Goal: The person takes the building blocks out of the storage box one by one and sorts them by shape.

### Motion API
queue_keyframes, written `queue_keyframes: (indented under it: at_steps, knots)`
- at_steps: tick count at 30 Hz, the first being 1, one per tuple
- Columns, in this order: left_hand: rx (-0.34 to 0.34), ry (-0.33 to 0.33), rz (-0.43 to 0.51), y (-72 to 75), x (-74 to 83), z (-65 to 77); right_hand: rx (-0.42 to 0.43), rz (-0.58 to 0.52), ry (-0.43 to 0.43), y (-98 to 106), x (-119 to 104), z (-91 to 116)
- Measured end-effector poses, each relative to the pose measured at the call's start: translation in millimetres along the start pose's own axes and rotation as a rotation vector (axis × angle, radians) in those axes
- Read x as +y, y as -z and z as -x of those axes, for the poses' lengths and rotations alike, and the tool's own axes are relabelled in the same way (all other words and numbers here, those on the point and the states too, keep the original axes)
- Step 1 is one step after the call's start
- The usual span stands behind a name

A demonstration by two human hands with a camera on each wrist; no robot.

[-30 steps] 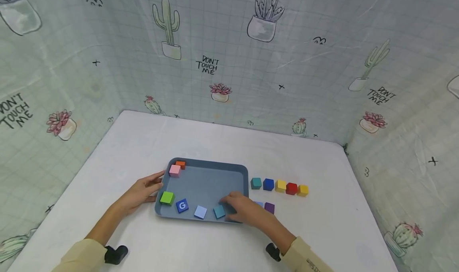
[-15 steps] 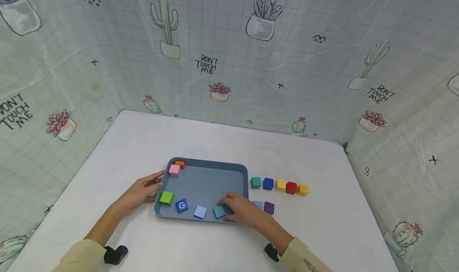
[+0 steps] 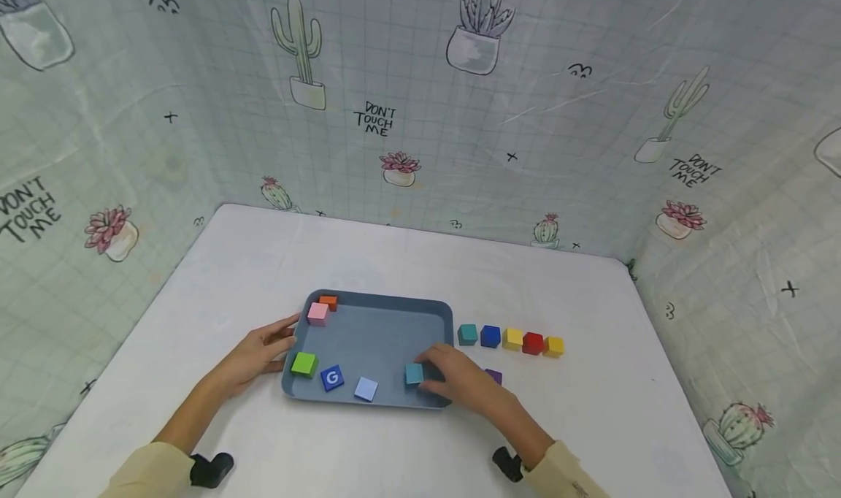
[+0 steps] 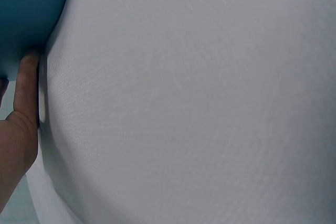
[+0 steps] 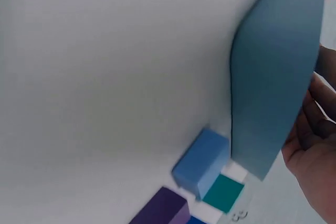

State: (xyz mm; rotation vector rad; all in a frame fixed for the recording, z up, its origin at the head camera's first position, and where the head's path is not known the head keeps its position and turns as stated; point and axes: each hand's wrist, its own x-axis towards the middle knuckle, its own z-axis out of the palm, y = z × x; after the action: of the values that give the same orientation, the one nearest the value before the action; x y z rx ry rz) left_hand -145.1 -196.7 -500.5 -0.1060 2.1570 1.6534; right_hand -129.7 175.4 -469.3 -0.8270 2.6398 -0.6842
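A blue-grey tray (image 3: 388,323) lies on the white table. My left hand (image 3: 259,352) rests against its left rim with fingers extended; in the left wrist view a finger (image 4: 26,87) touches the tray's outer wall (image 4: 31,19). Over the tray's right front part, my right hand (image 3: 463,381) pinches a light teal block (image 3: 413,374) between thumb and fingers. Also inside the tray are a light blue block (image 3: 366,389), a blue block with a white G (image 3: 332,377), a green block (image 3: 304,364), a pink block (image 3: 318,314) and an orange block (image 3: 328,303).
Right of the tray stands a row: a teal block (image 3: 468,334), a blue block (image 3: 490,336), a yellow block (image 3: 512,339), a red block (image 3: 533,343) and another yellow block (image 3: 554,347). Nearer are a purple block (image 3: 495,375) and a blue block (image 5: 202,161), hidden by my hand overhead.
My right hand has moved the light teal block right and slightly away from the tray's front edge. The left hand stays at the tray's left rim.
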Motion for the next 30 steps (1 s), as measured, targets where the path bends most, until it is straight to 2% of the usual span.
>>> queue_keyframes:
  at_steps: [7, 13, 22, 27, 30]
  knots:
    - [-0.005, -0.014, -0.003, -0.1, 0.9, -0.2, 0.089, -0.111, -0.044, 18.4, 13.6, 19.6]
    - [-0.006, -0.016, -0.008, 0.5, 1.9, -0.4, 0.154, -0.170, -0.130, 24.9, 29.3, 37.1]
    - [-0.003, -0.013, -0.014, 1.1, 0.2, -1.4, 0.208, -0.174, -0.279, 23.9, 47.1, 56.0]
    - [-0.004, -0.014, -0.004, 0.8, -0.2, -1.5, 0.237, -0.200, -0.327, 23.8, 57.5, 67.5]
    - [-0.004, -0.011, 0.000, 0.6, -1.2, -1.3, 0.247, -0.179, -0.370, 25.5, 66.1, 75.2]
